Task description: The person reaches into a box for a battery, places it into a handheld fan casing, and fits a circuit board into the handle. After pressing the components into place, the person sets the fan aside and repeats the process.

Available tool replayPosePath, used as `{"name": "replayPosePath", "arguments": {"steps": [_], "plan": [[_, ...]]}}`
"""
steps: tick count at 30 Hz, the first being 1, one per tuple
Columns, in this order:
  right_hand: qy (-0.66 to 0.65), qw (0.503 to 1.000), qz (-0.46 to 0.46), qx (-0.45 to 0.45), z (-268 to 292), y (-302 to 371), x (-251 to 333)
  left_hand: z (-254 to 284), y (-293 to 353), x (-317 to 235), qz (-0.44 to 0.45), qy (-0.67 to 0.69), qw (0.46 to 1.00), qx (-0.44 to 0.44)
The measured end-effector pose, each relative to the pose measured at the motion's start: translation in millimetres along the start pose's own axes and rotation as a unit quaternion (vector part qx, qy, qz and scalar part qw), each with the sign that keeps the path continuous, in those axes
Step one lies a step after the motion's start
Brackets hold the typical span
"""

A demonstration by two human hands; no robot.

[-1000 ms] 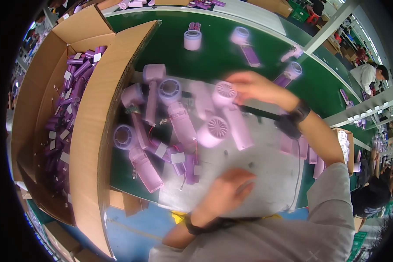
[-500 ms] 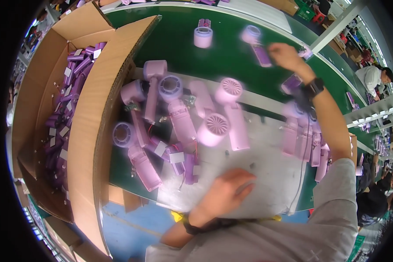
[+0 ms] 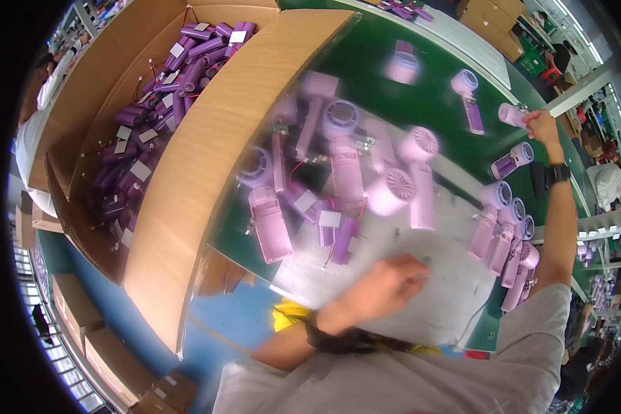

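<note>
Out at the far right, my right hand has its fingers closed on the end of a pink handheld fan, beside a small part like a circuit board. My left hand hovers over the grey mat, its fingers loosely curled and somewhat blurred, with nothing seen in them. Left of the mat's middle lie several pink fans, one with an open handle and another with a slotted round head. Purple battery cells with white pads and thin wires are next to them.
A large open cardboard box full of purple cells stands at the left. More fans are lined up at the mat's right side. Single fans with purple cells rest on the green table. A cable runs near the front edge.
My view has swung left, shifting the scene rightward. My right hand has reached farther right and taken hold of a pink fan. My left hand stays over the mat, fingers more curled.
</note>
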State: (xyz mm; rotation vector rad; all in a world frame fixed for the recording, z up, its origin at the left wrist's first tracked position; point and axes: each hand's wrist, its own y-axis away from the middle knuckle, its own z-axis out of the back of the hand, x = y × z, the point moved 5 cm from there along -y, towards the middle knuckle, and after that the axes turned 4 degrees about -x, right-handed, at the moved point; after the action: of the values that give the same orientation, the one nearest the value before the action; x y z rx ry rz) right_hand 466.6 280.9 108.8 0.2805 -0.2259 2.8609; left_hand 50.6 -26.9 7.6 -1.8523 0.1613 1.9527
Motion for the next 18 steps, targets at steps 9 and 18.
{"name": "replayPosePath", "arguments": {"steps": [9, 18], "plan": [[0.045, 0.949, 0.293, -0.107, 52, 342, 154, 39, 12, -31, -0.102, -0.138, 0.967, -0.19], [0.002, 0.9, 0.436, -0.004, -36, 445, 162, 125, -33, -47, 0.009, -0.414, 0.887, -0.203]]}}
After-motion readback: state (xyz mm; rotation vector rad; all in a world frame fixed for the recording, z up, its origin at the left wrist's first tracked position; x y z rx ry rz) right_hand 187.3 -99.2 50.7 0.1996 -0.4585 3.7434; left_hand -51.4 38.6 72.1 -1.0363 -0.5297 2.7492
